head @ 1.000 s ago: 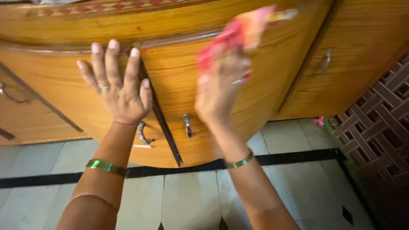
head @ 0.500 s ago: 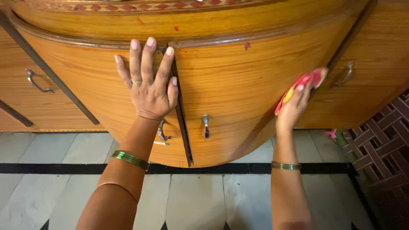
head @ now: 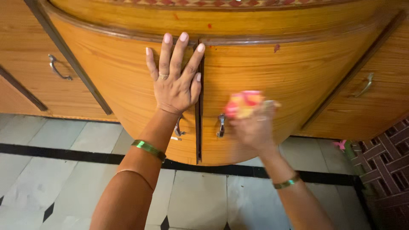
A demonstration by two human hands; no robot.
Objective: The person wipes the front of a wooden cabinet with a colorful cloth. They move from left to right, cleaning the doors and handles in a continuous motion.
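A curved wooden cabinet has two doors that meet at a dark vertical gap. My left hand point(head: 174, 81) lies flat with fingers spread on the left door point(head: 115, 72), close to the gap. My right hand point(head: 251, 123) is blurred and grips a pink and yellow cloth point(head: 243, 103) against the right door point(head: 298, 76), just right of its metal handle point(head: 220, 125). The left door's handle point(head: 179, 127) shows partly below my left wrist. Green bangles sit on both wrists.
Flat cabinet fronts with metal handles point(head: 57, 68) point(head: 366, 85) flank the curved part. Pale floor tiles with a black stripe point(head: 64, 155) lie below. A brown lattice panel point(head: 387, 166) stands at the lower right, with a small pink object point(head: 341, 145) on the floor beside it.
My right hand swept the cloth from the upper middle of the right door out to its right edge, then back left to beside the handle. My left hand stayed pressed on the left door.
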